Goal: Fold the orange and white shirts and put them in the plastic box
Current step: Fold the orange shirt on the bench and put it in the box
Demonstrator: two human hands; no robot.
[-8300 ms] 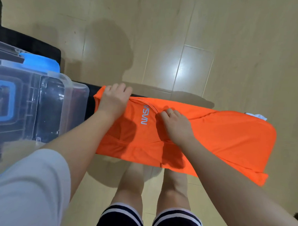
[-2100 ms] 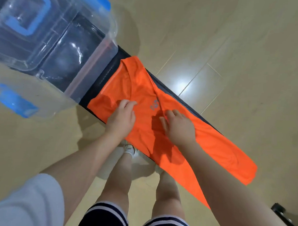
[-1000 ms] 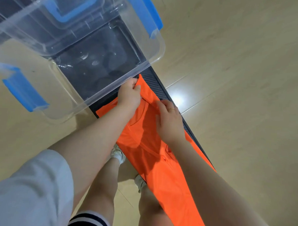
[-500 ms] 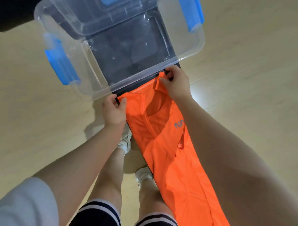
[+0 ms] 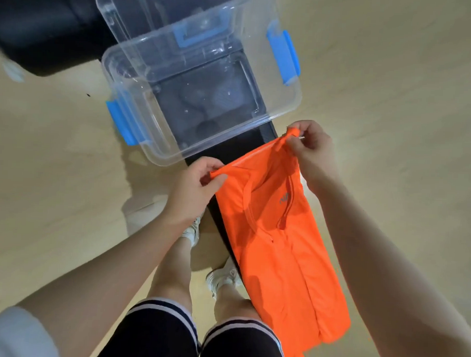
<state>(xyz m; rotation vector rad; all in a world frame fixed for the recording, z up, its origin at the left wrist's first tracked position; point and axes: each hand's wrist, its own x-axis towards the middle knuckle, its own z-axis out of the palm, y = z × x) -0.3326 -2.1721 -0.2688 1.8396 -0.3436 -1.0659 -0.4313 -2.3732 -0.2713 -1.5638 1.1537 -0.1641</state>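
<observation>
The orange shirt [image 5: 277, 250], pressed flat a moment ago, is now pinched at its two far corners by the left hand [image 5: 194, 188] and right hand [image 5: 310, 149] and lifted near the plastic box [image 5: 155, 137]; a lengthwise fold is judged imminent.

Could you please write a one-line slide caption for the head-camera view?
Both hands, left and right, pinch the top corners of the folded orange shirt beside the open plastic box.
</observation>
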